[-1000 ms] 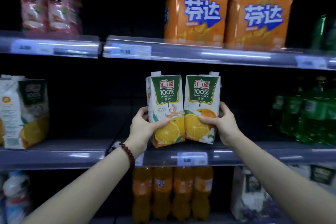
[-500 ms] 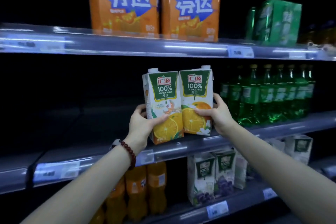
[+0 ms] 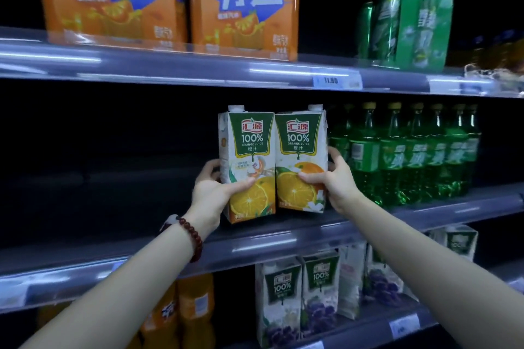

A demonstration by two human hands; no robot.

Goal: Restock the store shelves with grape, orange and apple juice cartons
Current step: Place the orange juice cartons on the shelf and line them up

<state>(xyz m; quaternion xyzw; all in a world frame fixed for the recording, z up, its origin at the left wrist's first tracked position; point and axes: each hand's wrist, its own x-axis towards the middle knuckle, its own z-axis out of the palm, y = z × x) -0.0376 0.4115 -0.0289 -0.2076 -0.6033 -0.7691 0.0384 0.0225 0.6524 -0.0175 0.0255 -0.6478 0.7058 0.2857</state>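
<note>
Two orange juice cartons are held side by side over the middle shelf (image 3: 283, 241), upright and touching each other. My left hand (image 3: 215, 193) grips the left orange juice carton (image 3: 246, 150) at its lower half, thumb across the front. The right orange juice carton (image 3: 300, 147) sits in my right hand (image 3: 334, 181), close beside a row of green bottles. Their bottoms hang just above or at the shelf surface; I cannot tell if they touch it. Grape juice cartons (image 3: 297, 295) stand on the shelf below.
Green soda bottles (image 3: 408, 156) fill the middle shelf to the right. Left of the cartons that shelf is dark. Two orange drink packs (image 3: 243, 3) and a green pack (image 3: 411, 25) stand on the top shelf (image 3: 198, 68). Orange soda bottles (image 3: 184, 312) stand at lower left.
Both hands have carried the two cartons rightward along the middle shelf, up against the green bottles. The view has swung right, so the left-hand cartons are out of sight.
</note>
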